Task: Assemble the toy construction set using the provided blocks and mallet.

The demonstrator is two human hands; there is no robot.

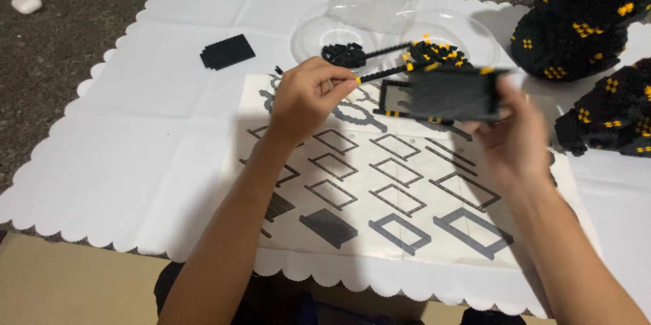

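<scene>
left grip: the left hand (306, 98) is curling into a loose fist, thumb and forefinger pinching together on the near end of a thin black strip of small bricks with yellow studs (393, 67).
strip: it is running up and to the right from the fingertips, slanting over the paper toward the dishes.
right grip: the right hand (517, 138) is blurring; its fingers are clamping the right edge of a flat black rectangular brick panel (447, 94), palm facing left.
panel: it is hovering above the sheet, tilted toward the camera, a black open frame with yellow dots (397, 102) joined at its left side.
below: a white printed instruction sheet with grey frame drawings (380, 189) is lying on a white scalloped paper mat (135, 135).
beyond: two clear plastic dishes (308, 36) are holding loose black pieces; a small black ridged plate (227, 51) is lying apart on the left; large black-and-yellow brick builds (576, 20) are standing at the right.
</scene>
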